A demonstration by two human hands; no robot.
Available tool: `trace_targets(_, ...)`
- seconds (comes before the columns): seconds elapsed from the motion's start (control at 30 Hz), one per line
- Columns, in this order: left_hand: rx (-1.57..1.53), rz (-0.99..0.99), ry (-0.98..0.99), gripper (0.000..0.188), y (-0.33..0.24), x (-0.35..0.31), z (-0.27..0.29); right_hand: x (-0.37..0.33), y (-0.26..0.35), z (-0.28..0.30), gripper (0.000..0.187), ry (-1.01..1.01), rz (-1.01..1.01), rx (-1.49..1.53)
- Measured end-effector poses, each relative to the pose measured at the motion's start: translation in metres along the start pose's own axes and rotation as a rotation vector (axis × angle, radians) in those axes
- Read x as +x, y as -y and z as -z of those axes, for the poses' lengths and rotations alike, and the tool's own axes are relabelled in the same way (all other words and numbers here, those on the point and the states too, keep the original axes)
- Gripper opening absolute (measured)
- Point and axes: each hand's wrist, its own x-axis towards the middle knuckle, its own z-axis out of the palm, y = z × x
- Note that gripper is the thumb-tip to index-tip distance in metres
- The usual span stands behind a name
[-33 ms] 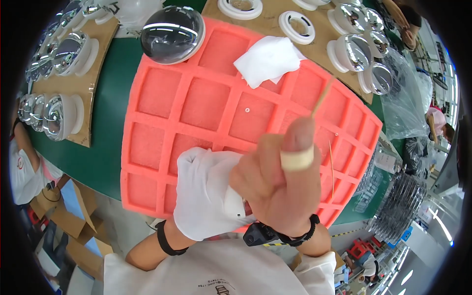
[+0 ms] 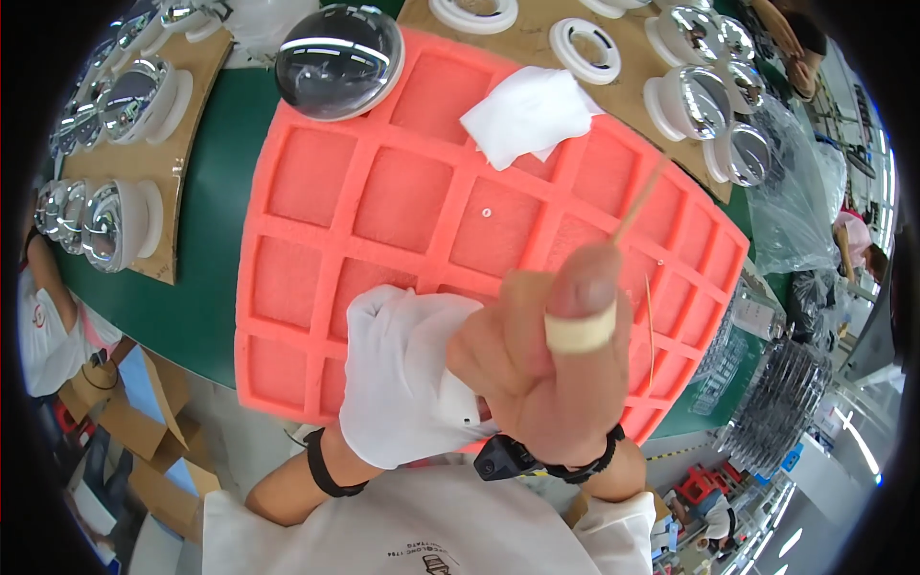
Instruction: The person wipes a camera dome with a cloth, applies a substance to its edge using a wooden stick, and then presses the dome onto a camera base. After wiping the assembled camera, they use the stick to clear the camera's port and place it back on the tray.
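"In the head view, where's your stick (image 2: pixel 639 201)?"
"Your right hand (image 2: pixel 539 359) pinches it above the tray (image 2: pixel 402 201), tip toward the tray's far edge."
"And your left hand (image 2: pixel 402 379)?"
"Gloved, beside your right; I can't tell its grip. A dome (image 2: pixel 340 62) sits at the tray's far left corner, a cloth (image 2: pixel 530 115) along its far edge."

- Right hand (image 2: pixel 546 369): bare, fingers (image 2: pixel 522 302) curled, tips pinched together toward the far side.
- Left hand (image 2: pixel 402 374): covered in white, partly hidden by it.
- Forearms (image 2: pixel 287 487): angled inward from near, wrists (image 2: pixel 337 458) apart.
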Motion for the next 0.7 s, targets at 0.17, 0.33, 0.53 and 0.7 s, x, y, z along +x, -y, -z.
trace_targets(0.17, -0.09, -0.041, -0.037, 0.054, 0.002, 0.004, 0.004, 0.0, 0.001, 0.0, 0.043, 0.151, 0.037, -0.027)
trace_targets(0.33, -0.052, -0.077, -0.134, 0.056, 0.0, 0.005, -0.004, -0.003, 0.0, 0.004, 0.039, 0.123, -0.013, -0.044)
trace_targets(0.53, -0.023, 0.017, 0.037, 0.074, 0.001, 0.003, -0.002, 0.003, -0.004, 0.029, 0.049, 0.061, -0.074, 0.209)
trace_targets(0.7, 0.009, 0.011, 0.07, 0.078, -0.001, 0.003, 0.0, 0.001, -0.006, 0.013, 0.059, -0.189, -0.021, 0.314)
